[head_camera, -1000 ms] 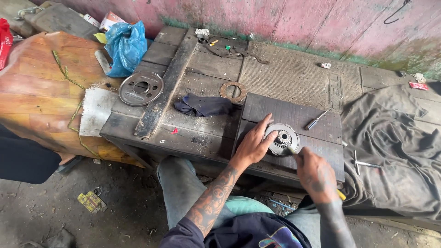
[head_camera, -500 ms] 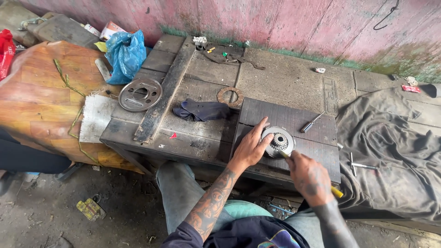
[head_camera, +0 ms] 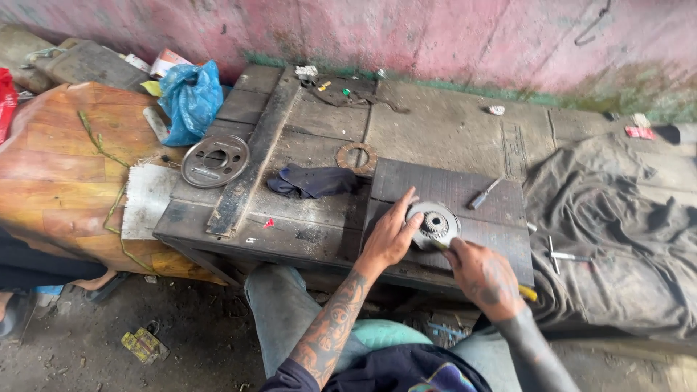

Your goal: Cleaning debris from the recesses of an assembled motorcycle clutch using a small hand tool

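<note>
Since the earlier frames the left hand [head_camera: 392,236] has kept its place on the gear [head_camera: 433,225], while the right hand [head_camera: 485,274] has drawn in closer, its tool tip now meeting the gear's near edge.

The left grip is spread flat, fingers pressing the gear's left rim, not closed around it. The right grip is clenched on a thin tool [head_camera: 443,247] with a yellow handle end showing below the wrist. The gear is a round, toothed metal disc with a dark hub, lying flat on a dark slab [head_camera: 465,190] just under both hands.

Beyond the grip, on the slab's far right part, lies a small screwdriver [head_camera: 484,194], apart from the gear. The slab's near edge sits close to the desk [head_camera: 312,127] edge, right by the person's knees; bare slab lies behind the gear.

Left of the grip, a dark rag [head_camera: 314,181] lies crumpled on the worn planks, and behind it a rusty ring [head_camera: 356,155]. Further left a grey metal disc [head_camera: 215,160] with cut-outs rests beside a long plank strip. Far left, a blue plastic bag [head_camera: 190,100] stands bunched; its contents cannot be seen.

Right of the grip, a grimy grey cloth [head_camera: 617,218] drapes in folds, with a small metal tool lying on it.
</note>
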